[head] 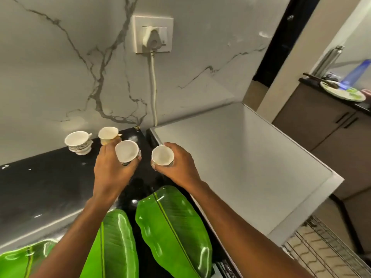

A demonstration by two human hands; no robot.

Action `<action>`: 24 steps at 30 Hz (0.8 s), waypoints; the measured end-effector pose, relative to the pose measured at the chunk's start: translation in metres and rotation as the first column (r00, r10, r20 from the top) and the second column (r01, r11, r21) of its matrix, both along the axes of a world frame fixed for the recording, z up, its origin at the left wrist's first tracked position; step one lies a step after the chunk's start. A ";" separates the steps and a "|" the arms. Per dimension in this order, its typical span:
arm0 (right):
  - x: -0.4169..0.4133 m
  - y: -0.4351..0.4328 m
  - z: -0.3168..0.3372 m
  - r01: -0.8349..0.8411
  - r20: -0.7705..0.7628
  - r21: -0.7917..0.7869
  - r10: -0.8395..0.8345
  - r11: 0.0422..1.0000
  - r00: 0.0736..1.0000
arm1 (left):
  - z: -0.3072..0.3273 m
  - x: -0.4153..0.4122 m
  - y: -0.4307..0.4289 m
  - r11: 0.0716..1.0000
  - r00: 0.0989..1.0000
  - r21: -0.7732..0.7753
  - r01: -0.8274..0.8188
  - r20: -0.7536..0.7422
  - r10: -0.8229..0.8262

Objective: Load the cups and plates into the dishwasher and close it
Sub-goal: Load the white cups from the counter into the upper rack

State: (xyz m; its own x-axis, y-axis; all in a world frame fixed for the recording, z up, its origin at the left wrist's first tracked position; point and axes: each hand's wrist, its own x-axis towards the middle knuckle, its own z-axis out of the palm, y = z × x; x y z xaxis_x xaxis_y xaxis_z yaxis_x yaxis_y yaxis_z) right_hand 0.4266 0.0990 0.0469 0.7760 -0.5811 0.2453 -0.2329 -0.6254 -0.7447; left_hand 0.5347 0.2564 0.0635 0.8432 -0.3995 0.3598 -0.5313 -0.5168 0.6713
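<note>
My left hand [111,167] grips a white cup [126,151] from below, lifted over the black counter [46,187]. My right hand [178,165] holds a second white cup [162,155] beside it. Behind the left hand stands another white cup [107,134], and a stack of white cups [78,142] sits further left by the wall. Green leaf-shaped plates [172,223] [114,245] lie on the counter under my forearms. The white dishwasher top [236,157] is to the right, with a wire rack [329,253] pulled out at the lower right.
A marble wall carries a socket with a white plug [153,37] and a cord running down behind the counter. At the far right a dark counter holds a plate [341,91], a steel bottle [329,57] and a blue bottle [356,74] above brown cabinets.
</note>
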 end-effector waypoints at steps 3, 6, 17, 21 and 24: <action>-0.045 -0.011 0.008 0.047 0.007 -0.019 -0.047 0.999 0.999 | 0.007 -0.034 -0.017 0.997 0.997 -0.031 0.073 -0.003 -0.073; -0.102 -0.024 0.014 0.097 0.015 -0.033 -0.097 0.995 0.995 | 0.013 -0.078 -0.040 0.987 0.987 -0.008 0.162 0.006 -0.162; -0.294 -0.038 0.010 0.268 -0.008 0.016 -0.268 0.963 0.963 | 0.004 -0.248 -0.086 0.924 0.924 -0.028 0.381 -0.027 -0.382; -0.363 -0.034 0.003 0.310 -0.031 0.049 -0.309 0.950 0.951 | -0.004 -0.309 -0.086 0.905 0.905 -0.015 0.425 -0.029 -0.425; -0.407 -0.026 -0.005 0.346 -0.026 0.072 -0.345 0.936 0.938 | -0.012 -0.348 -0.087 0.882 0.881 0.013 0.472 -0.029 -0.471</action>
State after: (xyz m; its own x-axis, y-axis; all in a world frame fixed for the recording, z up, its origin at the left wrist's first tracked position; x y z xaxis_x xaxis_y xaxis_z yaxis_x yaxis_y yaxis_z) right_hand 0.0197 0.0725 0.0419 0.5270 -0.8300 0.1826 -0.4341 -0.4476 -0.7818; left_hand 0.1865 0.1697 0.0520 0.5618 -0.7587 0.3297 -0.6988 -0.2220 0.6799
